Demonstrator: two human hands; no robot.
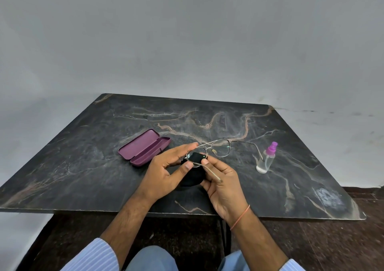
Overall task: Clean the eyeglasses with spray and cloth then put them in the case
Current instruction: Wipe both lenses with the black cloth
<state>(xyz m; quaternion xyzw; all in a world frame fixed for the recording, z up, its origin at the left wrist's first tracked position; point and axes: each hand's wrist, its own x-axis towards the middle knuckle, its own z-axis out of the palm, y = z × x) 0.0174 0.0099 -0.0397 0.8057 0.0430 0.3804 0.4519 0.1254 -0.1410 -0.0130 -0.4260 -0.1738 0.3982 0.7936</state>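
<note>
Thin metal-framed eyeglasses [220, 147] are held above the dark marble table [83, 156], temples unfolded. My left hand [166, 171] holds the frame at its left lens, fingers along the top rim and thumb below. My right hand [222, 183] pinches a black cloth [196, 156] against that left lens; the rest of the cloth hangs below between my hands. The near temple lies across my right fingers. A purple eyeglass case [143, 147] lies open on the table to the left. A small clear spray bottle [267, 158] with a purple nozzle stands at the right.
The table ends close to my body, with its front edge [187, 212] just under my wrists. A grey wall rises behind the table. Dark floor shows at the right and below.
</note>
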